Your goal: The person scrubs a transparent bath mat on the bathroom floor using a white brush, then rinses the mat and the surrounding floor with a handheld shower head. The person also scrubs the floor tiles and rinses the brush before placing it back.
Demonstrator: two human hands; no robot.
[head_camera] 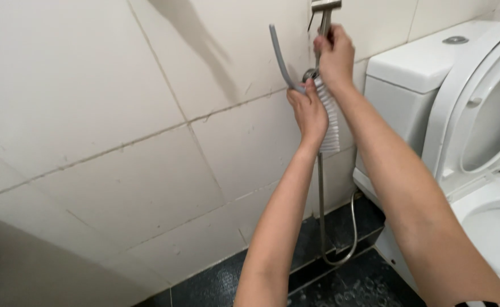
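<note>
- My left hand is up against the tiled wall, just left of the toilet tank. It is clenched round the handle of a brush.
- The brush has a grey curved handle that rises up and to the left out of my fist, and a long row of white bristles that hangs down from the hand, pressed close to the wall.
- My right hand is just above the left, also beside the tank. Its fingers are closed around the metal sprayer, which sits in its holder on the wall, higher than the tank lid.
- A thin metal hose drops straight down the wall from under my hands, to the left of the tank, then loops near the floor and curves back up behind the tank's lower edge.
- The tank is white with a round silver button on its lid. Right of it the toilet seat is raised and leaning back against the tank, and the bowl lies below.
- The floor is dark and glossy with what look like wet spots, lying below and left of the tank.
- A dark slanting shadow crosses the wall well left of the tank, above my hands.
</note>
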